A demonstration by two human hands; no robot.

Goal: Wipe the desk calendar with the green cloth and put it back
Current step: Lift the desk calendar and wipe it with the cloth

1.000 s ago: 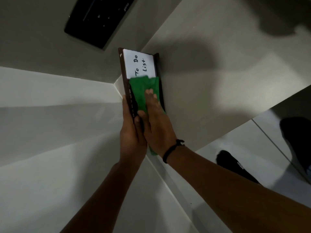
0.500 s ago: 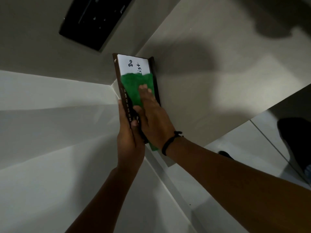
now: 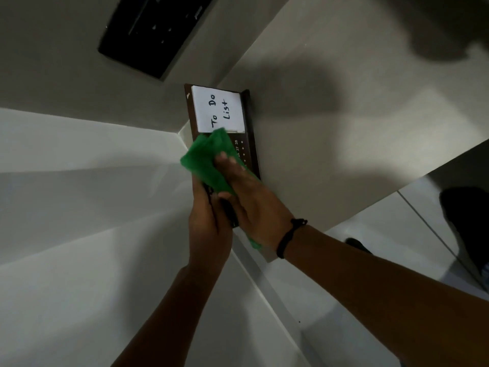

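Cloth (image 3: 209, 161) lies on the desk calendar (image 3: 247, 144), below its note (image 3: 218, 109), between both hands

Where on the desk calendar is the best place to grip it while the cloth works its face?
Probably its near end, from the left edge, as the left hand grips now. The desk calendar is a long flat board, so that leaves its face open to the right hand pressing the green cloth.

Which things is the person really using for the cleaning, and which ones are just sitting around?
Used for the job:
- desk calendar, with its white "To Do List" note, gripped by the left hand
- green cloth, pressed on the calendar by the right hand

Just there:
- black device on the wall
- black wristband
- desk surface
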